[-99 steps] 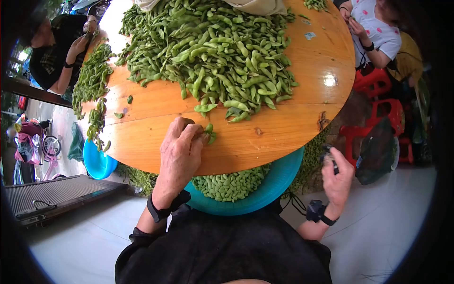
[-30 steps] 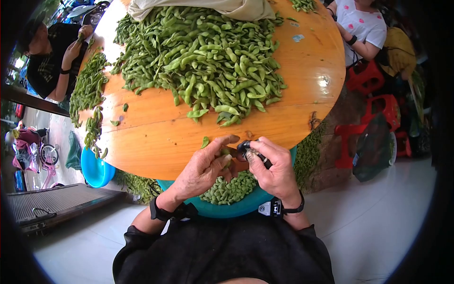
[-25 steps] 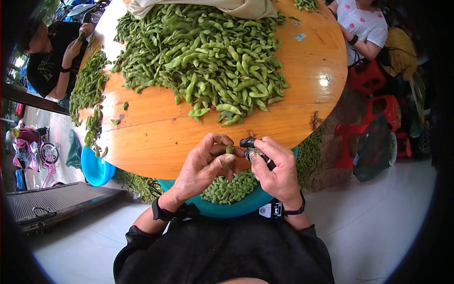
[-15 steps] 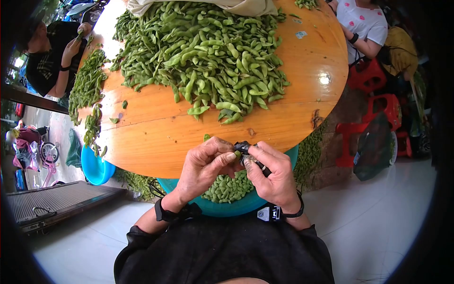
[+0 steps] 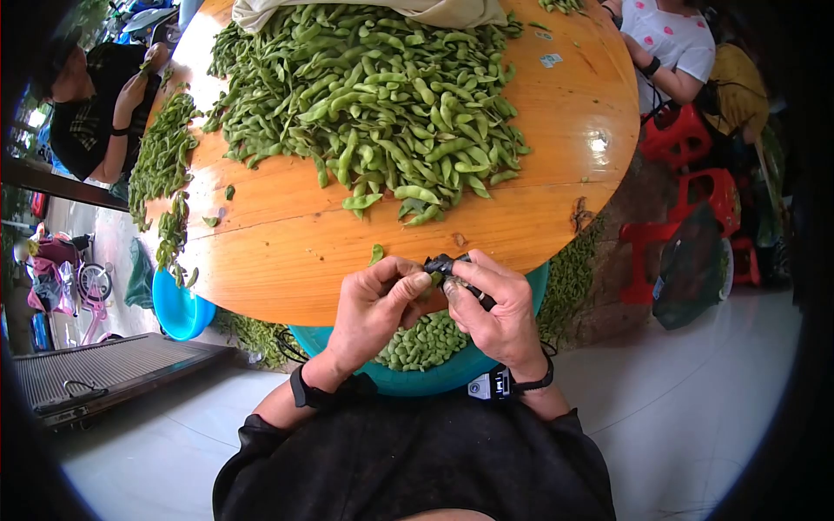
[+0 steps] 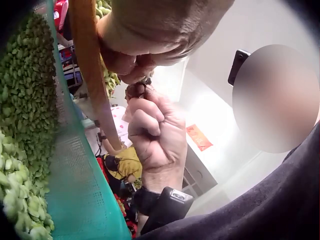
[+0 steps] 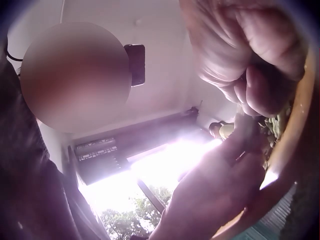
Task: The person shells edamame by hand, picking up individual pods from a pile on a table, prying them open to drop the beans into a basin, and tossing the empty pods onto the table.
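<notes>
In the head view both hands meet over the table's near edge, above a teal basin [image 5: 382, 380] of shelled green soybeans [image 5: 421, 345]. My left hand [image 5: 369, 308] pinches a green soybean pod [image 5: 436, 279] between thumb and forefinger. Black coverings [image 5: 445, 264] wrap fingertips of my right hand [image 5: 497, 308], which pinches the pod's other end. The fingers largely hide the pod. In the left wrist view the right hand [image 6: 159, 127] shows curled fingers, its tips right at the left hand's. The right wrist view is glary, with the fingertips of both hands close together.
A big heap of soybean pods [image 5: 391, 122] covers the far middle of the round wooden table [image 5: 565, 156]. One loose pod [image 5: 376, 253] lies near the left hand. A blue basin [image 5: 181, 304] stands at left, red stools [image 5: 673, 139] at right. Two other people sit around the table.
The right hand has come in from the far right to the left hand, which has drawn back from the tabletop. The black-covered fingertips, apart from the pod 0.8 s ago, now close over it.
</notes>
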Motion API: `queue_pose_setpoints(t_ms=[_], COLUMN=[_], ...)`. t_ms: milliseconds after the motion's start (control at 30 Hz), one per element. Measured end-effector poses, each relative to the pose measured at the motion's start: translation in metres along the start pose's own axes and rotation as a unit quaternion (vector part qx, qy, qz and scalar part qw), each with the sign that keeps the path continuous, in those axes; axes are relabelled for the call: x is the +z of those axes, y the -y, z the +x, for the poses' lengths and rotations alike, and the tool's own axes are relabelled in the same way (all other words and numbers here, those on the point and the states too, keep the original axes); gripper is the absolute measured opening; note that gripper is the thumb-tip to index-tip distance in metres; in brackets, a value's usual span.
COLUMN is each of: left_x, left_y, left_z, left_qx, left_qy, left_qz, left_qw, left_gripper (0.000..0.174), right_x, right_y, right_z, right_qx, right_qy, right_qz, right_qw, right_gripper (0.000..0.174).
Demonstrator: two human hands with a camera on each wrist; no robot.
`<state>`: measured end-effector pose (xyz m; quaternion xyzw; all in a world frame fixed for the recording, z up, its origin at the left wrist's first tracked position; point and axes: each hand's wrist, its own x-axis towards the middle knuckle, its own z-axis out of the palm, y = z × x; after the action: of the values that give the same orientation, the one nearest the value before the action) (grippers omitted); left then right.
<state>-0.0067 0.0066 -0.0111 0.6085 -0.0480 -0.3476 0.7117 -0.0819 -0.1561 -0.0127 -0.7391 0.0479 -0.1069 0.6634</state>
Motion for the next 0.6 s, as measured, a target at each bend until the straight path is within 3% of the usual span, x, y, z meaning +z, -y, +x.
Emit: queue_pose_setpoints(t_ms=[33, 67, 100, 167, 200, 233, 300, 333, 367, 400, 467, 533, 600], left_x=[-0.001, -0.003, -0.005, -0.01, -0.011, -0.011, -0.007, -0.005, -0.004, -0.002, 0.004, 0.003, -0.003], left_y=[-0.002, -0.005, -0.007, -0.002, 0.001, 0.001, 0.0, 0.0, 0.0, 0.0, -0.011, -0.014, -0.008], left_z=[0.001, 0.003, 0.004, 0.006, 0.007, 0.006, 0.004, 0.005, 0.007, 0.009, 0.002, -0.002, 0.0], left_qx=[0.0, -0.053, -0.104, -0.104, -0.104, -0.105, -0.043, -0.043, 0.151, 0.331, 0.308, 0.192, 0.168], left_qy=[0.0, 0.045, 0.09, 0.112, 0.133, 0.132, 0.059, 0.059, 0.0, -0.059, -0.072, -0.022, 0.006], left_qz=[0.0, -0.096, -0.19, -0.211, -0.231, -0.232, -0.045, -0.045, 0.17, 0.371, 0.386, 0.374, 0.33], left_qw=[1.0, 0.993, 0.972, 0.966, 0.958, 0.958, 0.996, 0.996, 0.974, 0.866, 0.867, 0.907, 0.929], left_gripper=[0.018, 0.019, 0.019, 0.02, 0.021, 0.021, 0.019, 0.019, 0.02, 0.024, 0.034, 0.034, 0.033], right_x=[0.0, 0.0, -0.001, -0.005, -0.006, -0.007, -0.007, -0.005, -0.003, -0.002, 0.001, 0.002, 0.003], right_y=[0.005, 0.008, 0.004, -0.006, -0.006, -0.005, 0.001, 0.006, 0.009, 0.008, 0.005, 0.009, 0.013], right_z=[0.0, -0.001, -0.001, 0.0, 0.001, 0.001, 0.001, 0.002, 0.003, 0.005, 0.007, 0.003, 0.001], right_qx=[0.051, 0.101, 0.102, 0.133, 0.133, 0.133, 0.134, 0.122, 0.107, 0.107, -0.092, -0.059, -0.027], right_qy=[0.007, 0.013, 0.013, 0.034, 0.034, 0.039, 0.043, 0.027, 0.01, 0.01, -0.034, -0.028, -0.02], right_qz=[0.104, 0.207, 0.207, 0.391, 0.391, 0.364, 0.335, 0.23, 0.121, 0.12, -0.137, -0.128, -0.119], right_qw=[0.993, 0.973, 0.973, 0.91, 0.91, 0.921, 0.931, 0.965, 0.987, 0.987, 0.986, 0.99, 0.992], right_gripper=[0.023, 0.022, 0.022, 0.022, 0.022, 0.021, 0.02, 0.019, 0.017, 0.017, 0.015, 0.017, 0.02])
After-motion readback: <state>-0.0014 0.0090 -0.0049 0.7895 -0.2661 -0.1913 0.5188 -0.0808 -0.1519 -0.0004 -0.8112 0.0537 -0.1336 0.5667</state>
